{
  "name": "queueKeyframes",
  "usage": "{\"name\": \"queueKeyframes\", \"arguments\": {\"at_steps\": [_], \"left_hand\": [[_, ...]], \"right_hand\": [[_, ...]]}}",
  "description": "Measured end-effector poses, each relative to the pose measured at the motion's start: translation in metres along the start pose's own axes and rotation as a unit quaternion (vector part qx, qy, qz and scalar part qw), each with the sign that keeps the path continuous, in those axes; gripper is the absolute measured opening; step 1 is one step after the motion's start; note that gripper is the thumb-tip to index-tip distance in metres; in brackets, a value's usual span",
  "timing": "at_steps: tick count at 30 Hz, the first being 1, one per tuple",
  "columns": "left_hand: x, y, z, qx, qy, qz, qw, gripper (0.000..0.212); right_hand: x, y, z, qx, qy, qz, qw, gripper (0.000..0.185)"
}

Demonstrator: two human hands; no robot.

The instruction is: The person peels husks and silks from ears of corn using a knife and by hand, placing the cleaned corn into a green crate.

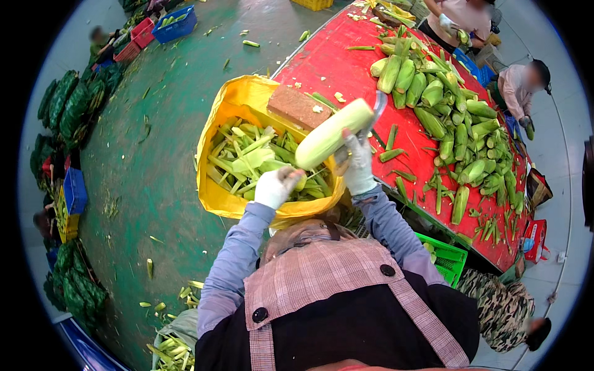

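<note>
In my gloved right hand is a pale green ear of corn, tilted over the yellow bag, with its thin inner husk still on. A blurred metal blade, apparently a knife, shows behind the ear by the same hand; its handle is hidden. My left hand, also in a white glove with bare fingertips, is closed just below the ear's lower end, around a bit of green husk. Beneath both hands, the open yellow bag holds many stripped corn husks.
A brick lies at the bag's far rim. On the red table to the right are heaped unhusked ears and scraps. A green crate stands by its near edge. Several people work around, two across the table.
</note>
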State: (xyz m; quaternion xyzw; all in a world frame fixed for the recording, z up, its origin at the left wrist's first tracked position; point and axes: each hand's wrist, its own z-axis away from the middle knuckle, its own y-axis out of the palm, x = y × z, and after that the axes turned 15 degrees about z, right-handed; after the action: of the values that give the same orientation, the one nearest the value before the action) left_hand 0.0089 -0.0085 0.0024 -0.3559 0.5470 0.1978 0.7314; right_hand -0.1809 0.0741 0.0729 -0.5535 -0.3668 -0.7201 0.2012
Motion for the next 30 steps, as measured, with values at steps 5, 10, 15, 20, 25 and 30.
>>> {"name": "queueKeyframes", "arguments": {"at_steps": [5, 10, 15, 20, 25, 30], "left_hand": [[-0.011, -0.001, -0.012, -0.074, 0.139, -0.151, 0.976, 0.08], [-0.013, 0.045, -0.032, -0.022, 0.284, 0.123, 0.951, 0.113], [-0.044, 0.048, -0.015, 0.008, 0.179, 0.475, 0.861, 0.078], [-0.006, 0.023, -0.009, -0.023, 0.106, 0.331, 0.937, 0.071], [-0.016, 0.015, 0.02, 0.092, 0.064, 0.211, 0.971, 0.066], [0.001, 0.011, 0.043, 0.103, 0.032, 0.33, 0.938, 0.064]], "right_hand": [[-0.003, -0.041, -0.021, -0.026, 0.031, -0.057, 0.998, 0.031], [-0.028, -0.013, 0.004, -0.012, 0.251, -0.23, 0.94, 0.033], [-0.036, -0.051, 0.041, 0.101, 0.28, 0.023, 0.954, 0.036], [-0.05, -0.075, 0.063, 0.063, -0.107, 0.521, 0.845, 0.024], [-0.01, -0.045, 0.062, 0.15, -0.27, 0.68, 0.664, 0.016], [-0.026, -0.033, 0.06, 0.169, -0.326, 0.699, 0.613, 0.015]]}}
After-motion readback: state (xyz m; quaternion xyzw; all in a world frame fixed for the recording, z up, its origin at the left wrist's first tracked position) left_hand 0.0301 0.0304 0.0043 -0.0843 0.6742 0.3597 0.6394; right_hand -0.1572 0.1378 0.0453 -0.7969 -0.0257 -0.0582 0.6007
